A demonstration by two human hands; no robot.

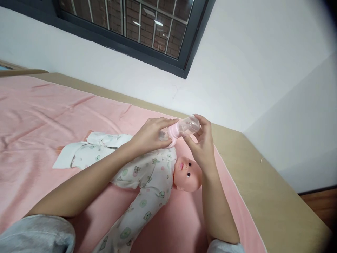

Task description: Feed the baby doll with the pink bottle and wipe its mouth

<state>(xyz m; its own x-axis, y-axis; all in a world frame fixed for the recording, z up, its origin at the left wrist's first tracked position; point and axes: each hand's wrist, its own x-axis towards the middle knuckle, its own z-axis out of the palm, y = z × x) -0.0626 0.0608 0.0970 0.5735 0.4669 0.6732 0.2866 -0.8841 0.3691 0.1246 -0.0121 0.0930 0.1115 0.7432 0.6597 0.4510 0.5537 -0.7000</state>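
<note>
Above a doll's chest I hold a baby bottle point(173, 130) with a pink collar and a clear domed cap point(190, 125). My left hand point(151, 135) is closed round the bottle's body, fingers above and thumb below. On the cap, at the right end, my right hand point(201, 140) grips with thumb and fingertips. The bottle lies nearly level, its cap end pointing right. Below the hands, the baby doll point(188, 174) lies on its back in a white suit point(155, 172) with green animal prints, head to the right. My left forearm hides part of its body.
A pink sheet point(39, 119) with creases covers most of the wooden surface point(244, 168), whose bare edge runs along the back and right. Behind it rises a white wall point(223, 70) with a dark-framed barred window point(158, 49).
</note>
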